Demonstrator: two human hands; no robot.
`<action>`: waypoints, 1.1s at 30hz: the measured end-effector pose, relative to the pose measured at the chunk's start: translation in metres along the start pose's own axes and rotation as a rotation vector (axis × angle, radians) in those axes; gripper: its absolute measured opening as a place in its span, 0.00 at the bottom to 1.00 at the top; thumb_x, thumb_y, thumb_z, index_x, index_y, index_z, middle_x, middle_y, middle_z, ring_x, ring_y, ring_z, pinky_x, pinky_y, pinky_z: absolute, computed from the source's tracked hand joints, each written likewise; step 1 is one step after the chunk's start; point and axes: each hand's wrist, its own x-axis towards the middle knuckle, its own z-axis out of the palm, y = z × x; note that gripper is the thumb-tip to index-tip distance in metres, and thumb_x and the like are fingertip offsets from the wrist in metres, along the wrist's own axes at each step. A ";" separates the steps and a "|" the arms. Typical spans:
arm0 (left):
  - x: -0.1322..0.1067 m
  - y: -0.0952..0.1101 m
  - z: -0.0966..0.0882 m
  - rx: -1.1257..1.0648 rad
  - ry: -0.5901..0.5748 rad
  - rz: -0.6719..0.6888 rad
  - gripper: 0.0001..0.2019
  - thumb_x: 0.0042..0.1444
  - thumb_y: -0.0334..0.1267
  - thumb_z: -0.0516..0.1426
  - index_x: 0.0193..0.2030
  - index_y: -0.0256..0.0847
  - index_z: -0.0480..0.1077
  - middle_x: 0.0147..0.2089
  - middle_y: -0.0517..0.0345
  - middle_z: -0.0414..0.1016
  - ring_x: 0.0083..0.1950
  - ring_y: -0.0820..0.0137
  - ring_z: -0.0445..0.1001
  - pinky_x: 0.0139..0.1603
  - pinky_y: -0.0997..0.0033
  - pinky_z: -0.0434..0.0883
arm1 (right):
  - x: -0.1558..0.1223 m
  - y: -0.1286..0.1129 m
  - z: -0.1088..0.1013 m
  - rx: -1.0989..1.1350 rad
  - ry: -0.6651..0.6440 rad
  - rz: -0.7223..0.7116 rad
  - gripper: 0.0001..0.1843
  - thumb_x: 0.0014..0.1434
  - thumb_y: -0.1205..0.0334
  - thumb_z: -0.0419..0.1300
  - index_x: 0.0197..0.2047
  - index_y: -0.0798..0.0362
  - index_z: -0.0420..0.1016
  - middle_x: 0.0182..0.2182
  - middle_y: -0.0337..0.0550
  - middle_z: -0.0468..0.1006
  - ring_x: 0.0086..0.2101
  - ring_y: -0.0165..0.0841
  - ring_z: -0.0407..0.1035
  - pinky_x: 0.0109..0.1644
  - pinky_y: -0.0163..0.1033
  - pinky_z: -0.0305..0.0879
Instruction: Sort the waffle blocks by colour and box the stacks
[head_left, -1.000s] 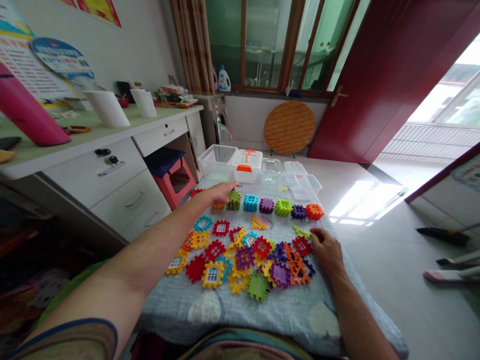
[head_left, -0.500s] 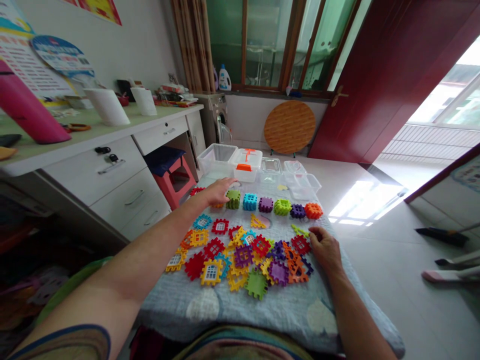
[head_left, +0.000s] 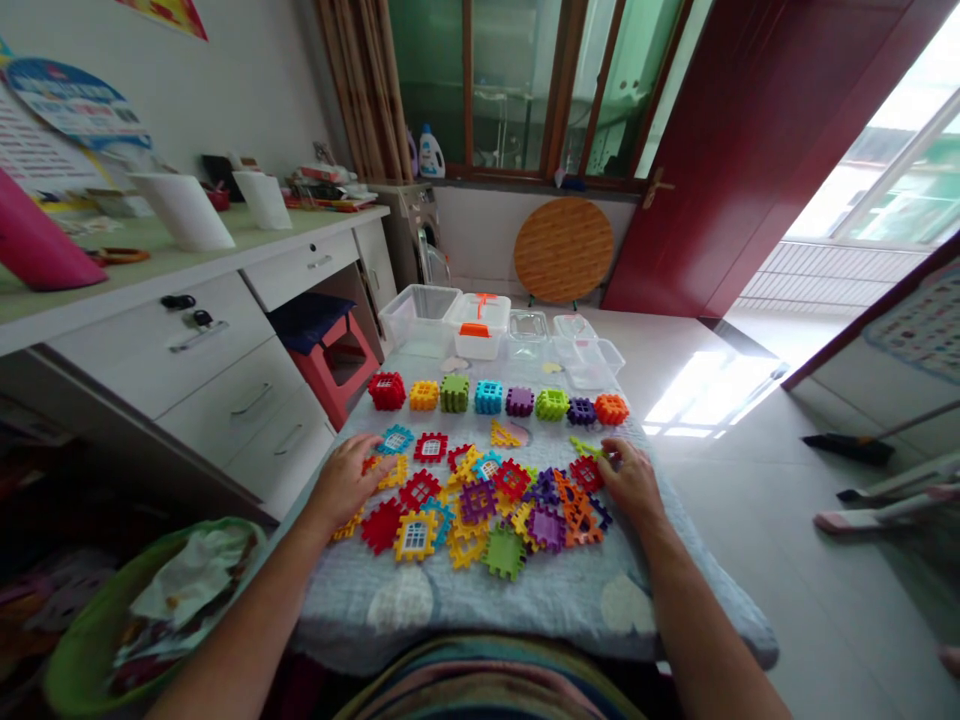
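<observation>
My left hand (head_left: 351, 482) rests at the left edge of the loose plastic building tiles, fingers stretched over a yellow tile (head_left: 393, 473) and an orange one partly hidden beneath. Just beyond its fingertips lies a blue window tile (head_left: 395, 440). My right hand (head_left: 634, 482) is at the pile's right side, fingers loosely bent and apart, close to a red tile (head_left: 586, 474) and a thin lime-green piece (head_left: 585, 447); whether it touches them I cannot tell. Between the hands spread red, yellow, purple and orange tiles, with a green tile (head_left: 505, 552) nearest me.
Behind the loose tiles runs a row of several stacked blocks, from a red stack (head_left: 387, 391) to an orange stack (head_left: 611, 409). Clear plastic boxes (head_left: 420, 318) and an orange-handled box (head_left: 481, 335) stand at the cloth-covered table's far end. A green basket (head_left: 82, 640) is at left.
My left hand has drawn back from the row of stacks to the loose tiles at left, uncovering the yellow stack. My right hand has stayed beside the red tile. The view has shifted slightly.
</observation>
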 end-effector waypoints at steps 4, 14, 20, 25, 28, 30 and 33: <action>-0.001 0.012 -0.003 -0.031 -0.042 -0.001 0.23 0.57 0.55 0.51 0.48 0.39 0.71 0.52 0.44 0.74 0.54 0.55 0.72 0.58 0.55 0.67 | -0.002 -0.003 0.001 0.038 -0.054 -0.043 0.17 0.52 0.54 0.53 0.41 0.52 0.74 0.36 0.46 0.78 0.37 0.38 0.70 0.47 0.45 0.64; 0.001 0.032 -0.003 -0.235 -0.084 0.003 0.20 0.59 0.49 0.51 0.51 0.40 0.70 0.53 0.51 0.74 0.54 0.61 0.73 0.58 0.62 0.69 | -0.004 -0.011 -0.001 0.140 -0.097 0.008 0.19 0.53 0.53 0.53 0.44 0.54 0.74 0.35 0.45 0.78 0.34 0.35 0.70 0.40 0.41 0.67; -0.002 0.031 -0.020 -0.142 -0.062 -0.055 0.21 0.60 0.49 0.48 0.50 0.38 0.71 0.53 0.48 0.74 0.55 0.58 0.72 0.60 0.57 0.67 | -0.003 -0.009 -0.002 0.152 -0.060 0.064 0.21 0.51 0.52 0.54 0.43 0.55 0.75 0.34 0.46 0.79 0.32 0.35 0.70 0.39 0.41 0.68; -0.034 0.021 -0.032 -0.019 -0.280 0.055 0.39 0.46 0.59 0.62 0.62 0.39 0.64 0.64 0.43 0.64 0.65 0.50 0.62 0.66 0.50 0.60 | -0.002 -0.007 -0.001 0.155 -0.059 0.076 0.21 0.51 0.52 0.53 0.42 0.54 0.76 0.35 0.46 0.79 0.31 0.35 0.70 0.39 0.41 0.68; -0.054 0.019 -0.035 -0.001 -0.358 0.116 0.50 0.37 0.57 0.68 0.67 0.44 0.57 0.69 0.43 0.56 0.69 0.48 0.55 0.68 0.48 0.56 | -0.001 -0.007 -0.001 0.140 -0.062 0.075 0.21 0.51 0.52 0.53 0.42 0.54 0.76 0.34 0.46 0.79 0.31 0.35 0.71 0.40 0.42 0.68; -0.061 0.019 -0.035 -0.019 -0.362 0.134 0.51 0.37 0.55 0.69 0.68 0.46 0.56 0.70 0.43 0.55 0.70 0.48 0.54 0.68 0.47 0.55 | -0.001 -0.007 -0.001 0.129 -0.064 0.070 0.21 0.51 0.51 0.53 0.42 0.54 0.76 0.33 0.46 0.79 0.31 0.36 0.71 0.40 0.42 0.68; -0.063 0.022 -0.032 -0.067 -0.295 0.132 0.46 0.42 0.52 0.68 0.67 0.46 0.57 0.69 0.44 0.58 0.68 0.50 0.58 0.67 0.48 0.58 | -0.001 -0.008 -0.002 0.126 -0.065 0.069 0.21 0.51 0.51 0.53 0.42 0.54 0.76 0.33 0.46 0.79 0.32 0.36 0.71 0.41 0.42 0.68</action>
